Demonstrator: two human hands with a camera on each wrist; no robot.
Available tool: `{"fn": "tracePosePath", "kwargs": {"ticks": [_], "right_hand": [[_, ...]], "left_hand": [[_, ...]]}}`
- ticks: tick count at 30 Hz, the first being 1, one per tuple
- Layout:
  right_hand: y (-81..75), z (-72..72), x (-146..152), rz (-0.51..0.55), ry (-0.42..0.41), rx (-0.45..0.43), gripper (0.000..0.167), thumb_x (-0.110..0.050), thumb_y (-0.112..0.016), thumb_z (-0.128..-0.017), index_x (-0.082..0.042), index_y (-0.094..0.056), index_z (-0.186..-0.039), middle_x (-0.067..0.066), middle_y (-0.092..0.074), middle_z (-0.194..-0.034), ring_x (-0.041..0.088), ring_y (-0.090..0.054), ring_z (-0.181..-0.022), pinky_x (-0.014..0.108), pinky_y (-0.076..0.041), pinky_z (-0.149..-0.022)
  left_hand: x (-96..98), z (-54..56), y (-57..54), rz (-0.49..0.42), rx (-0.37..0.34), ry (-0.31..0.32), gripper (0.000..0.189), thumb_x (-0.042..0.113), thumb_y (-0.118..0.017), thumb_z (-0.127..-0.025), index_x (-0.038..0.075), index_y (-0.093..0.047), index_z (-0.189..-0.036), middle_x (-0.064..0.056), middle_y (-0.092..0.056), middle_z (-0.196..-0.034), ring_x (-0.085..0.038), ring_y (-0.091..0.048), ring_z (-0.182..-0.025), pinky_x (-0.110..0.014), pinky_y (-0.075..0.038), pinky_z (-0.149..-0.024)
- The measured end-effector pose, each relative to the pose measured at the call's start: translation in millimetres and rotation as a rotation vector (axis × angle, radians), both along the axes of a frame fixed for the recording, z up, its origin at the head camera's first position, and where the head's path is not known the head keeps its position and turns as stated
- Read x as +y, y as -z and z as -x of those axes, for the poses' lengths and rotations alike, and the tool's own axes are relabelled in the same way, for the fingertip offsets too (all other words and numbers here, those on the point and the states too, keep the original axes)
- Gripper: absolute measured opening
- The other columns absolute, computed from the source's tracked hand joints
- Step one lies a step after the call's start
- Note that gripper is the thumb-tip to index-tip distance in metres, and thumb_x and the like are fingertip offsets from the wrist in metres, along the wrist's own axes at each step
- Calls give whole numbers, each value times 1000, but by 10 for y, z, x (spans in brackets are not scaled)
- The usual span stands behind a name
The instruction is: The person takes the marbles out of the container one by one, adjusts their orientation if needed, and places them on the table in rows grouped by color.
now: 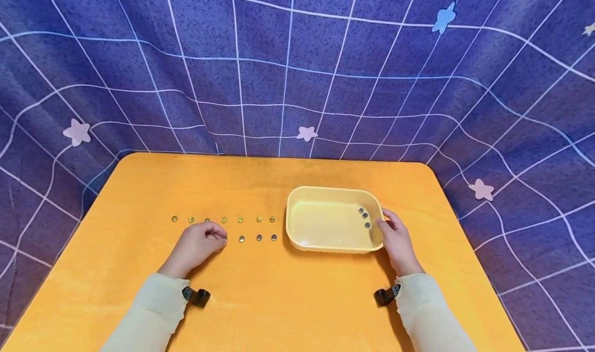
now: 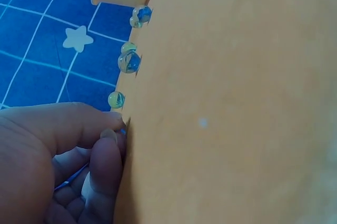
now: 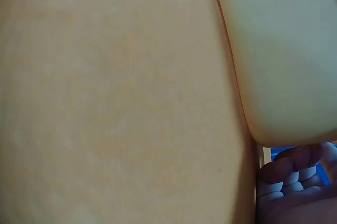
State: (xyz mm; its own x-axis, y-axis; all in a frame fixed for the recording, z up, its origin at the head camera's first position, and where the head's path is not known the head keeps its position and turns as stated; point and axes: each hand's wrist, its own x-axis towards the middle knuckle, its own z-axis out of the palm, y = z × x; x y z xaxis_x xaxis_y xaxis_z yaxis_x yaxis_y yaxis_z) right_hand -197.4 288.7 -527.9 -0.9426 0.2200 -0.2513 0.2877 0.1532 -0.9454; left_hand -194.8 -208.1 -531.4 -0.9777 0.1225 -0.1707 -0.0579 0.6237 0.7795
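My left hand point(image 1: 197, 243) pinches a small glass marble point(image 2: 123, 130) between thumb and index finger, down at the table surface; the fingers mostly hide it. To its right in the same row lie three marbles point(image 1: 259, 237) with blue swirls. Behind runs a longer row of several yellow-green marbles point(image 1: 240, 220), one partly covered by the left hand. My right hand point(image 1: 397, 241) grips the right end of a pale yellow plastic basin point(image 1: 334, 249), thumb over the rim and fingers outside the wall. Three dark marbles point(image 1: 364, 215) rest inside, near that end.
An orange-yellow table point(image 1: 288, 305) carries everything. A blue curtain point(image 1: 260, 83) with white grid lines and star shapes hangs behind the table and along its sides. A black wrist camera point(image 1: 200, 297) is strapped at the left sleeve, another point(image 1: 385, 296) at the right.
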Motion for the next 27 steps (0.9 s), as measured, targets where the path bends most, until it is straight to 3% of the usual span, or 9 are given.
{"fn": "tracePosePath", "kwargs": {"ticks": [17, 22, 27], "right_hand": [[1, -6, 1, -1, -9, 12, 47, -30, -51, -110, -18, -47, -155, 19, -53, -122, 27, -58, -105, 25, -54, -81], [6, -14, 28, -7, -2, 0, 48, -31, -51, -110, -19, -46, -156, 17, -52, -122, 26, -56, -106, 24, -54, -81], [15, 4, 17, 9, -14, -5, 50, -31, -51, -110, -19, -44, -157, 18, -52, -125, 27, -57, -108, 25, -55, -82]], "left_hand": [[-3, -15, -13, -39, -15, -48, 19, 20, -79, -92, 9, -71, -105, -3, -69, -93, -20, -64, -83, -36, -53, -76], [26, -27, -22, -180, -34, -98, 25, 20, -76, -95, 4, -69, -112, -8, -71, -98, -24, -68, -83, -34, -57, -74], [150, -80, -167, -295, -17, -139, 27, 17, -74, -96, 0, -69, -116, -15, -69, -99, -31, -68, -83, -37, -59, -72]]}}
